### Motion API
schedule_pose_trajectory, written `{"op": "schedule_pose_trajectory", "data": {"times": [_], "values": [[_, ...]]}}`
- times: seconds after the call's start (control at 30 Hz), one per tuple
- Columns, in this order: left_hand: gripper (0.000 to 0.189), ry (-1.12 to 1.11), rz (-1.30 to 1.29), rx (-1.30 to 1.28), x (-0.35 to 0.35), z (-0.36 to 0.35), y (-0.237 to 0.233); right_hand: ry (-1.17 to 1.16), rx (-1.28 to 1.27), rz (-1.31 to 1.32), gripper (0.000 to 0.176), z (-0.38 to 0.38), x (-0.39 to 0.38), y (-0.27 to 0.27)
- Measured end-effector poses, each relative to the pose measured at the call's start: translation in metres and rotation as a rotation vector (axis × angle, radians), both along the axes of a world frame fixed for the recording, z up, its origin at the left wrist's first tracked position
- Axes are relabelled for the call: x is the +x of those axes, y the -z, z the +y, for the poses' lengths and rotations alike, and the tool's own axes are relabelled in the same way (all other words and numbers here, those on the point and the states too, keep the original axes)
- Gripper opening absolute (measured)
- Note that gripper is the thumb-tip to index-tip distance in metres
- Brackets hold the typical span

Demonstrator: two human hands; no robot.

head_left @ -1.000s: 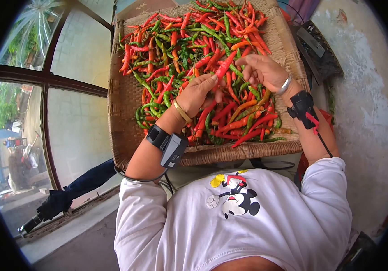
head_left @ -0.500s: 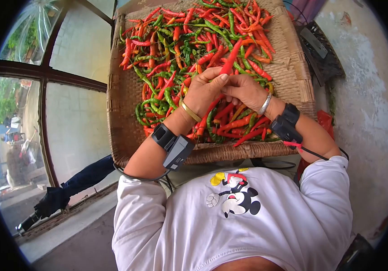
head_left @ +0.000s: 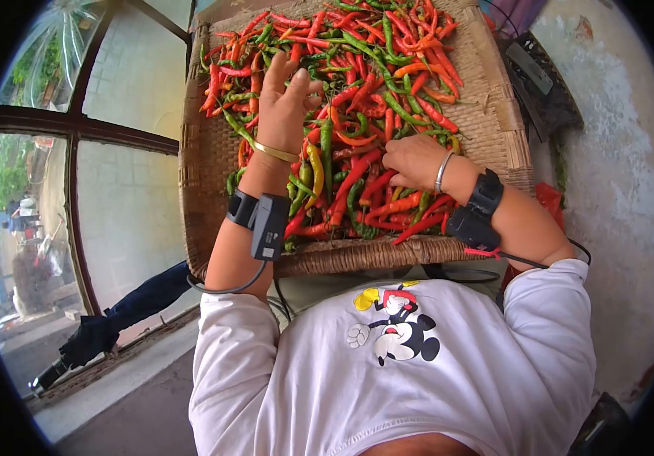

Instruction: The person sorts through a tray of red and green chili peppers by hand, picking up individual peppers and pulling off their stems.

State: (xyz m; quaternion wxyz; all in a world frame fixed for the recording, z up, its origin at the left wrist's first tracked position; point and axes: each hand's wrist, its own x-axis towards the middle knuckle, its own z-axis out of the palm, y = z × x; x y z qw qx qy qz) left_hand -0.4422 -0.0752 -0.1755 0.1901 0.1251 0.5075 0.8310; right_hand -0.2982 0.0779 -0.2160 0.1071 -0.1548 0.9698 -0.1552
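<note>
Head view, left hand spread on chillies, right hand curled closed

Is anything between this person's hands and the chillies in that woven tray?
Nothing visible. The left hand lies spread directly on the chillies; the right hand rests curled on them.

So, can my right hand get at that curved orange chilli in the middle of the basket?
Probably yes. The curved orange chilli lies on top of the other chillies, just left of the right hand, with nothing over it; the left hand rests further left, out of the way.
</note>
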Motion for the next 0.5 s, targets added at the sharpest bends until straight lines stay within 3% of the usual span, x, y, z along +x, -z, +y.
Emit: {"op": "schedule_pose_trajectory", "data": {"times": [0.07,0.13,0.23,0.3,0.33,0.4,0.5], "values": [[0.03,0.144,0.092,-0.392,0.01,-0.003,0.008,-0.057,0.067,0.032,0.019,-0.004,-0.001,-0.002],[0.022,0.402,0.115,-0.422,0.025,-0.001,0.017,-0.074,0.055,0.035,0.019,-0.003,-0.002,-0.008],[0.022,0.535,0.105,-0.419,0.035,0.0,0.021,-0.04,-0.114,0.167,0.017,0.006,-0.004,-0.013],[0.023,0.45,-0.035,-0.365,0.041,0.002,0.016,0.104,-0.489,0.154,0.015,0.012,-0.005,-0.019],[0.023,0.448,-0.034,-0.362,0.043,0.003,0.015,0.102,-0.486,0.154,0.015,0.012,-0.004,-0.025],[0.025,0.514,0.017,-0.37,0.047,0.005,0.013,0.526,-1.236,-0.243,0.014,0.007,-0.001,-0.038],[0.025,0.639,0.107,-0.484,0.049,0.004,0.019,0.55,-1.304,-0.231,0.014,0.008,-0.003,-0.028]]}}
